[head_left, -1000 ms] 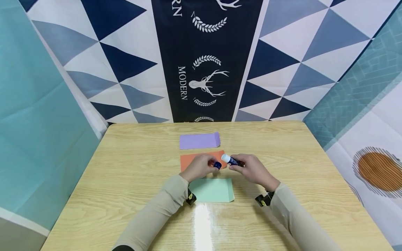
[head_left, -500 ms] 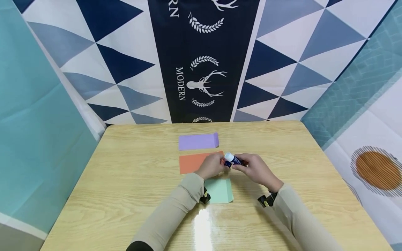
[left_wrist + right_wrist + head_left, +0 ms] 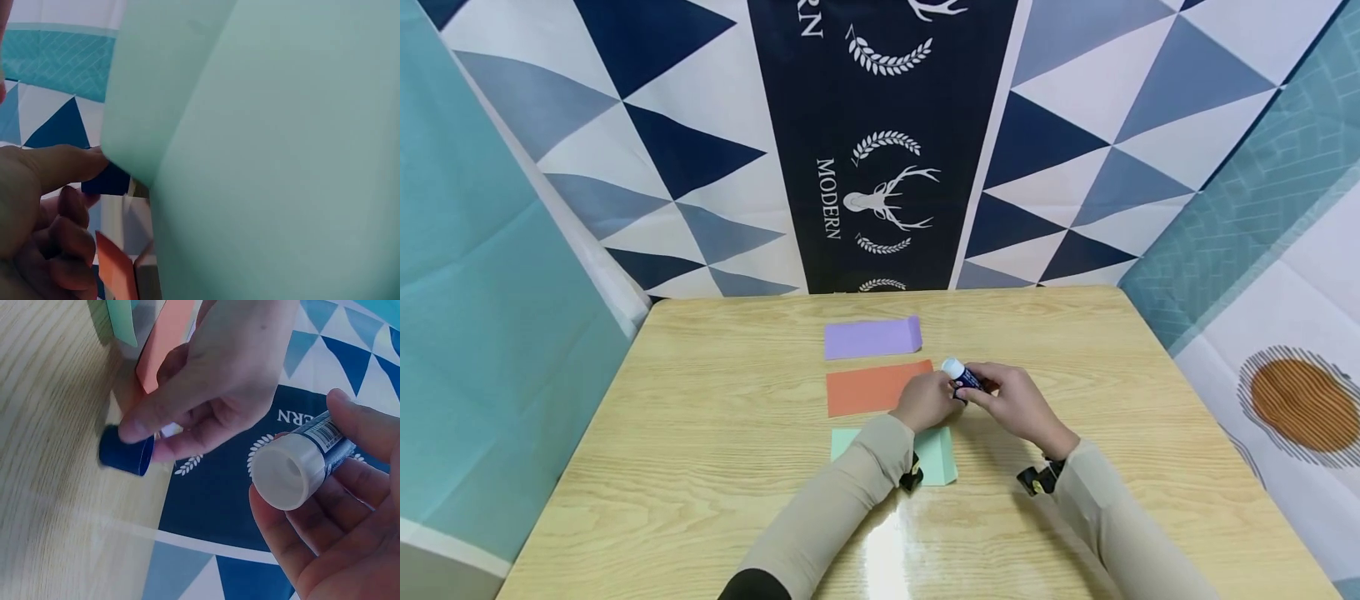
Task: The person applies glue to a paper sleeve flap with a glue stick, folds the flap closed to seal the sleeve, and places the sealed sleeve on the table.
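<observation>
My left hand [image 3: 927,402] pinches a dark blue cap [image 3: 125,450] between thumb and fingers, close over the wooden table in the right wrist view. To its right, my right hand [image 3: 1011,404] grips an uncapped glue stick [image 3: 306,459], its white open end tilted up and leftward. Left of the hands lies an orange envelope [image 3: 872,389], partly overlapped by the left hand in the head view. A mint green envelope [image 3: 938,457] is under the left forearm and fills much of the left wrist view.
Farther back on the table [image 3: 715,467] lies a purple envelope [image 3: 872,339], its flap toward the right. A patterned cloth backdrop [image 3: 880,167] hangs behind the table's far edge, with more cloth at both sides.
My left hand has moved right with the cap, past the orange envelope to just beneath the glue stick in the head view. My right hand has shifted only slightly to the right.
</observation>
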The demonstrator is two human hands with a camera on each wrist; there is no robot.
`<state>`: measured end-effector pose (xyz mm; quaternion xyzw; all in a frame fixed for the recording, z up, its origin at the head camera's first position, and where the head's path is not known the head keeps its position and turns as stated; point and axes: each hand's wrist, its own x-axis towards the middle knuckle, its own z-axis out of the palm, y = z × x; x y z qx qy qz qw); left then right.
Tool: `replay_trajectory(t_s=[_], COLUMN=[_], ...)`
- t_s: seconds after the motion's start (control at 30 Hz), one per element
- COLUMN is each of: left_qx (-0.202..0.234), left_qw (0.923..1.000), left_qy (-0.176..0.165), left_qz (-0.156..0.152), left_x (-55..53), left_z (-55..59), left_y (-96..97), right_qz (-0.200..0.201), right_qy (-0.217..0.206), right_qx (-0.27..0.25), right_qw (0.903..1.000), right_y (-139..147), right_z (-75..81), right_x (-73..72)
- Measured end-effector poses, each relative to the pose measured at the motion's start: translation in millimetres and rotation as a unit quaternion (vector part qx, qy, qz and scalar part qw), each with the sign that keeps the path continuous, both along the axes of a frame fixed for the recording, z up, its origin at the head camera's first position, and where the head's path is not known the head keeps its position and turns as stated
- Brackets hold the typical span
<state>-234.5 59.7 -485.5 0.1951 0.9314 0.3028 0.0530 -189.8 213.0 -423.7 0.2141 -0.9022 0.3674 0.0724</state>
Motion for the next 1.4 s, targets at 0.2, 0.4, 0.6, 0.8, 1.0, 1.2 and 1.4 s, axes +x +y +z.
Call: replay_trajectory(t_s=[0.2, 0.4, 0.6, 0.8, 1.0, 1.2, 1.4], left_qx=[0.002, 0.035, 0.048, 0.044, 0.080, 0.108, 0.128], left_qw=[1.0000, 0.9991, 0.9984, 0.9990, 0.9968, 0.9940, 0.9916], left_qy=[-0.003, -0.022, -0.029, -0.013, -0.001, -0.004, -0.004], left_qz=[0.006, 0.005, 0.008, 0.004, 0.000, 0.011, 0.018], left_x=[2.0, 3.2, 6.4, 10.8, 14.1, 21.4, 29.6], left_z=[1.7, 7.6, 18.4, 31.0, 34.0, 33.7, 38.2], left_y=[1.2, -8.2, -17.8, -25.8, -39.1, -54.0, -66.8], right_qz=[0.007, 0.004, -0.003, -0.005, 0.004, 0.015, 0.020], right_qy=[0.001, 0.004, -0.016, -0.015, -0.020, -0.025, -0.015], right_qx=[-0.004, -0.007, 0.002, -0.005, -0.014, -0.014, -0.010], right_qw=[1.0000, 1.0000, 0.9999, 0.9999, 0.9997, 0.9995, 0.9996], right_y=[0, 1, 0, -1, -4, -9, -13], right_z=[0.6, 2.9, 3.1, 6.1, 5.5, 3.1, 2.3], right_x=[-1.6, -4.0, -4.1, -6.3, -7.5, -4.8, -5.0])
